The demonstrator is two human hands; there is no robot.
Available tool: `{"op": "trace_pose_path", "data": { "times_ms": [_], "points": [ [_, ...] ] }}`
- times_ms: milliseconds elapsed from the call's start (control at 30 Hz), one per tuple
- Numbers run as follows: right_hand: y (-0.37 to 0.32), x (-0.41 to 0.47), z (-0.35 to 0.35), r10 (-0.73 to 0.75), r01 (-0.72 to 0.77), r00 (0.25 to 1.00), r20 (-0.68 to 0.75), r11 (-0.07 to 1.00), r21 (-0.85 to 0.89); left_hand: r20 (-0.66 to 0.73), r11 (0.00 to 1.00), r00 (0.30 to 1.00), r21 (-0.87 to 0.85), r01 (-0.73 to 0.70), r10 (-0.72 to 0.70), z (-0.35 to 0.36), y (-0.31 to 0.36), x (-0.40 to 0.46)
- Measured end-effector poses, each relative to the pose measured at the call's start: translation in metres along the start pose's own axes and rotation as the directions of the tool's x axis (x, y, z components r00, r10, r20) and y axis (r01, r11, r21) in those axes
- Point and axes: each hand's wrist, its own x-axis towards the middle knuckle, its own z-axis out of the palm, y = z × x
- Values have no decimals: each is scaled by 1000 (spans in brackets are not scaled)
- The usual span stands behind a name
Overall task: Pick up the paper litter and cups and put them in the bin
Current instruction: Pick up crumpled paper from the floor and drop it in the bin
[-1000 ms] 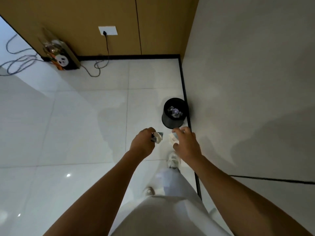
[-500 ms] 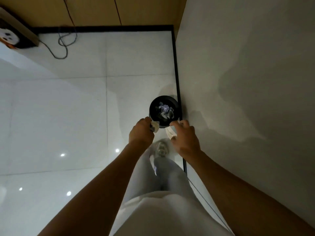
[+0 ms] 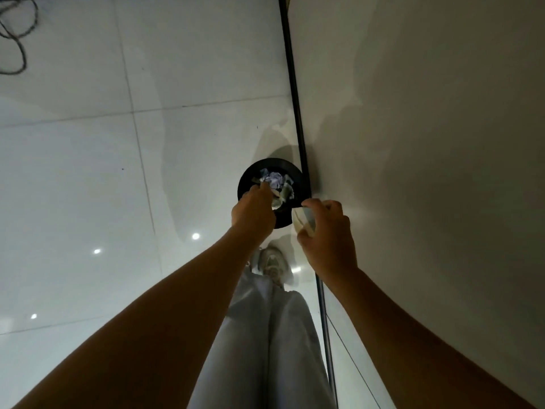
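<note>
Right now the person stands over the bin, legs in pale trousers [image 3: 265, 335] and one shoe [image 3: 272, 262] at the bottom of the view. The right hand [image 3: 327, 234] is curled round a white paper cup [image 3: 303, 218], gripping it by the side. The cup lies tipped over in the hand, with its long way running from about 5 o'clock up to 11 o'clock. The bin [image 3: 284, 165] is round and black, and it sits just past the cup at about 11 o'clock from that hand. The left hand [image 3: 253, 209] is nearer to the bin; it is right over the open top, with the fingers curled. I cannot tell if it has hold of anything, because the fingers hide what is under them. Inside the bin there is crumpled paper [image 3: 275, 180] already. I think the next step is to move the cup a little toward 11 o'clock and let it drop in. The bin stands on a shiny pale tiled floor [image 3: 88, 172], tight against a plain wall [image 3: 427, 128] at 3 o'clock. A dark cable [image 3: 17, 39] lies far off at 10 o'clock.
</note>
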Motion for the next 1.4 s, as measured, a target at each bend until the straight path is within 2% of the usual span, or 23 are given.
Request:
{"op": "trace_pose_path", "data": {
  "times_ms": [133, 467, 600, 800, 1000, 1167, 1267, 1400],
  "points": [
    [3, 18, 6, 6, -6, 1000, 17, 1000, -8, 90, 999, 995, 6, -50, 49, 10, -4, 19],
    [-12, 55, 33, -22, 23, 999, 34, 1000, -20, 6, 995, 997, 50, -82, 82, -18, -44, -9],
    [-18, 72, 49, 26, -21, 994, 103, 999, -43, -7, 993, 996, 90, -83, 84, -23, -55, -14],
    [-24, 64, 46, 7, 0, 994, 111, 998, -64, -13, 985, 995, 142, -98, 101, -28, -57, -23],
    [-47, 24, 15, -111, 139, 981, 162, 974, -176, -29, 953, 985, 260, -157, 171, -52, -45, -61],
    [-87, -21, -18, -227, 277, 947, 230, 937, -215, -104, 962, 990, 263, -70, 100, -80, -39, -121],
    [-113, -57, -38, -335, 415, 899, 280, 857, -305, -199, 973, 980, 229, 18, 29, -93, -45, -174],
    [-149, -111, -55, -483, 597, 801, 354, 692, -406, -344, 981, 930, 93, 172, -130, -102, -58, -255]
  ]
}}
